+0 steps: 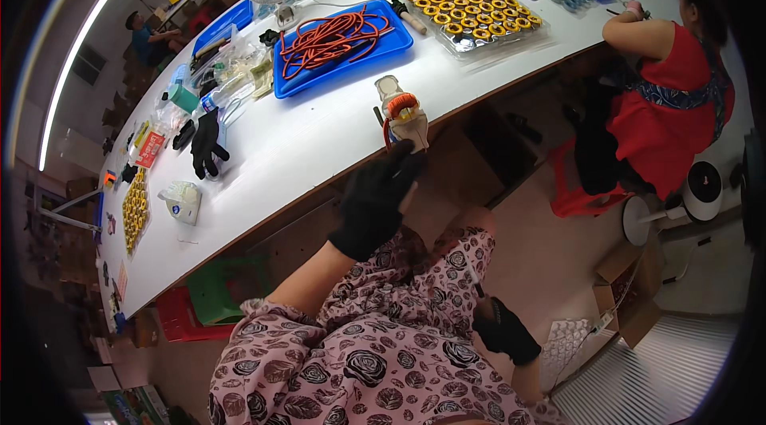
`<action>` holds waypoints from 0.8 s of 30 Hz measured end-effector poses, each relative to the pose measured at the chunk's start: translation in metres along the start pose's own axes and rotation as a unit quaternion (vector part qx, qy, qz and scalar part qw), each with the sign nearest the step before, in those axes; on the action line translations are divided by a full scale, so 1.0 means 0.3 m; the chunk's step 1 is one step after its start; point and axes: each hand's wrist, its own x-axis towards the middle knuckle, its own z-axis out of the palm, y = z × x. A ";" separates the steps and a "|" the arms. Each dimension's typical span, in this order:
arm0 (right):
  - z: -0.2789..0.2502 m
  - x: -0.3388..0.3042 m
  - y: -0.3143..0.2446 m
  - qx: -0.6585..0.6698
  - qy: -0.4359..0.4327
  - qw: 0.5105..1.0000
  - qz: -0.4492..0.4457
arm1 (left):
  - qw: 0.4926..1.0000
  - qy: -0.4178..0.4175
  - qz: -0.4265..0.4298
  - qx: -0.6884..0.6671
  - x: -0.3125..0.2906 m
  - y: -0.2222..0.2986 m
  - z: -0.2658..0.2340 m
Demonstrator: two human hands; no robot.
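Note:
On the table's front edge stands a pale fixture (412, 134) holding a ring coil (401, 103) wound with orange-copper wire, with a bit of yellow at its core. My left hand (373, 205), in a black glove, reaches up to the fixture's lower end. Its fingers are closed there, and what they grip is hidden. Low on the right, beside my thigh, my right hand (504, 331), also gloved in black, is closed round a slim tool with a thin metal shaft (474, 275) pointing up; its tip is too small to make out.
Behind the fixture lies a blue tray (343, 74) of reddish-brown wire. A plastic tray of yellow rings (479, 14) sits further right. Two fans, a loose black glove (209, 144) and a tissue pack (182, 201) share the table. At right sits a person in red (670, 106).

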 end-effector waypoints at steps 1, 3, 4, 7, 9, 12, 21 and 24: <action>-0.017 -0.021 0.028 0.036 -0.003 0.999 0.010 | 0.998 0.017 0.063 0.006 0.020 -0.003 0.021; -0.043 -0.032 0.033 0.071 -0.004 0.997 0.020 | 0.995 -0.054 0.089 -0.003 0.038 -0.039 0.078; -0.052 -0.032 0.025 0.060 -0.008 0.998 -0.002 | 0.985 -0.127 0.116 -0.011 0.049 -0.055 0.100; -0.037 -0.047 -0.027 0.146 0.026 0.988 -0.052 | 0.969 -0.105 0.218 -0.044 0.106 -0.069 0.114; -0.041 -0.038 -0.044 0.245 0.070 0.964 -0.078 | 0.964 -0.106 0.242 -0.015 0.136 -0.046 0.064; -0.070 0.006 -0.064 0.433 0.020 0.890 -0.140 | 0.960 -0.025 0.278 0.009 0.186 -0.037 -0.010; 0.018 0.134 -0.305 0.206 0.085 0.967 -0.123 | 0.886 0.115 -0.072 -0.444 0.658 -0.202 -0.182; 0.013 0.177 -0.325 0.121 0.054 0.984 -0.122 | 0.822 0.114 -0.157 -0.536 0.724 -0.254 -0.180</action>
